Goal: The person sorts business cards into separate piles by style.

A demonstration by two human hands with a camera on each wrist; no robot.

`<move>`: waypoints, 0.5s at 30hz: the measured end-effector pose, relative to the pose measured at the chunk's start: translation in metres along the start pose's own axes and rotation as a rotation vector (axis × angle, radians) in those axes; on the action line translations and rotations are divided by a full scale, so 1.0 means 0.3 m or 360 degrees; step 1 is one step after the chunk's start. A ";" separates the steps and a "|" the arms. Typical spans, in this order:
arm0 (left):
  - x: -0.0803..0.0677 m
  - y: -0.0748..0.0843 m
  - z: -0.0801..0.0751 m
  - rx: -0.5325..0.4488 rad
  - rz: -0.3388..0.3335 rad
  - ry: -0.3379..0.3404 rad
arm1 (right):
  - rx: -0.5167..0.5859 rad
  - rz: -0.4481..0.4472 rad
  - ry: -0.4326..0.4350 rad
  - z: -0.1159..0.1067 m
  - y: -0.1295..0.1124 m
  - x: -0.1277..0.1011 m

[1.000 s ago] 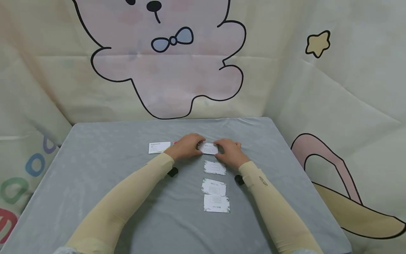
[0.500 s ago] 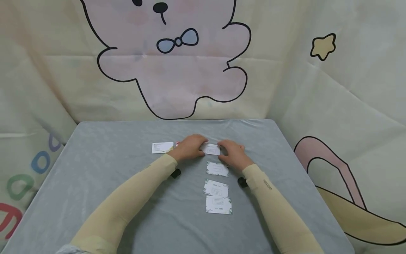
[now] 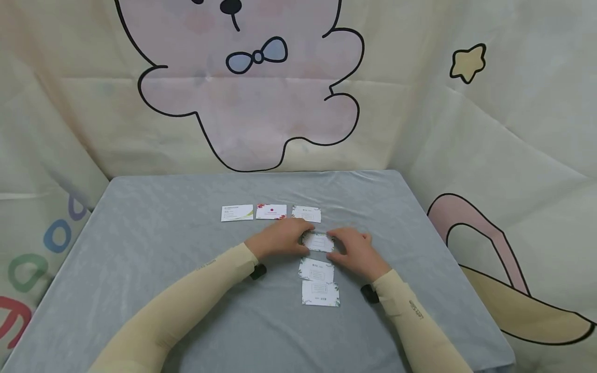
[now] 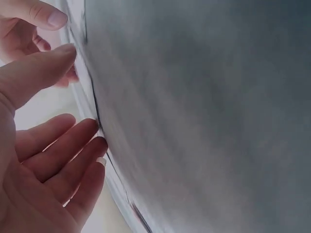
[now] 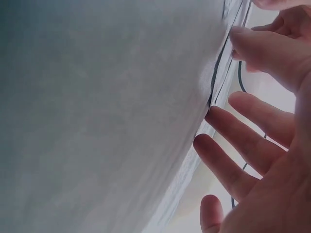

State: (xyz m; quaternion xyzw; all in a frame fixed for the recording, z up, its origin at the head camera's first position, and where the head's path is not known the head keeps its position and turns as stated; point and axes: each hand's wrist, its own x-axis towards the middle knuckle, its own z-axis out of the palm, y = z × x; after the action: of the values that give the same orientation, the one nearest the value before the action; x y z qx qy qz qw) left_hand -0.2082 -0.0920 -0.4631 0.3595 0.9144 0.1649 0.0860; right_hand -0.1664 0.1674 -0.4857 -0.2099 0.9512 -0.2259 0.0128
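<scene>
A white card with leafy printed corners (image 3: pixel 318 242) lies flat on the grey cloth, between my two hands. My left hand (image 3: pixel 284 238) is at its left edge, thumb and fingers spread apart, fingertips right at the card. At the right edge is my right hand (image 3: pixel 358 251), thumb and index finger near the card's corners. In the left wrist view my left hand's fingers (image 4: pixel 63 160) are loosely bent and touch down at the cloth. The right wrist view shows my right fingers (image 5: pixel 248 141) spread, with their tips at the table surface.
Behind the hands, a row holds a white card with a yellow-green corner (image 3: pixel 237 213), a red-flowered card (image 3: pixel 271 211) and a leafy card (image 3: pixel 306 213). Nearer me lie two leafy cards, an upper one (image 3: pixel 316 270) and a lower one (image 3: pixel 321 293), their edges meeting.
Both hands have left the leafy card at the right end of the back row and come nearer to me, to the card below it. The red-flowered card is now uncovered.
</scene>
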 end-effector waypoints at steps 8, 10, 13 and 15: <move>-0.011 0.016 0.019 0.0088 -0.0007 0.0018 | -0.0036 -0.0008 0.0007 0.010 -0.007 -0.014; -0.013 0.016 0.021 0.0093 -0.0010 0.0021 | -0.0030 -0.0006 0.0009 0.010 -0.009 -0.013; -0.014 0.014 0.023 0.0100 -0.0017 0.0035 | -0.0008 -0.0007 0.0015 0.008 -0.014 -0.011; -0.014 0.013 0.022 0.0095 -0.0020 0.0042 | 0.0001 -0.0011 0.0018 0.006 -0.017 -0.010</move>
State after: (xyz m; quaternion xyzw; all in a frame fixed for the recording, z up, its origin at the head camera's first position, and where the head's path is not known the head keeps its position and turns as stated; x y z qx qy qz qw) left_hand -0.2008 -0.0908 -0.4678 0.3539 0.9222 0.1418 0.0642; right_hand -0.1615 0.1637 -0.4854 -0.2118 0.9505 -0.2273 0.0068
